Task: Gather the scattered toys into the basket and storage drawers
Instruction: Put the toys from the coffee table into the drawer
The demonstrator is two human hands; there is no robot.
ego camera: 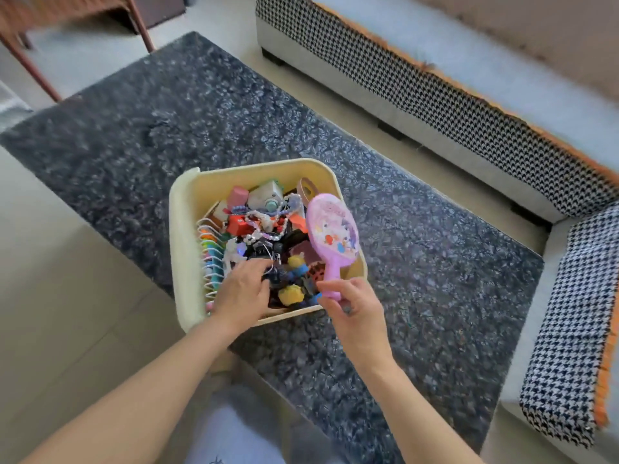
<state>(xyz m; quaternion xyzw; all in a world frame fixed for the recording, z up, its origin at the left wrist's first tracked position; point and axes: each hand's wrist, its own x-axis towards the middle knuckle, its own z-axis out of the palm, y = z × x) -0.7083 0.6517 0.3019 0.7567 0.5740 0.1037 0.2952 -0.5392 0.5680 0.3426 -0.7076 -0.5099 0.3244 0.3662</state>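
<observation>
Floor [60, 262]: pale tiles along the left side, running under the rug's edge.
Chair [140, 31]: wooden legs at top left, standing on the tiles beyond the rug.
Rug [167, 128]: dark, speckled, spread diagonally across the middle; the basket stands on its near left part.
Basket [254, 172]: cream plastic, squarish with rounded corners, nearly full of mixed toys.
Rack [209, 259]: a white wire piece with coloured bits, leaning inside the basket's left wall.
Left hand [243, 291]: reaches over the near rim into the basket, fingers curled down among the dark toys; what they grip, if anything, I cannot tell.
Beads [264, 226]: a pale string lying across the top of the heap, beyond the left hand.
Yellow toys [291, 293]: two small round figures in the near right corner, just beside the left hand.
Brush [333, 234]: pink, oval head with cartoon print, held upright and tilted over the basket's right rim.
Right hand [351, 308]: thumb and fingers pinch the brush handle, just outside the basket's near right corner.
Sofa [435, 105]: light grey, runs along the top right and turns down the right side.
Throw [576, 316]: houndstooth cloth with orange fringe, draped over the sofa's edge.
</observation>
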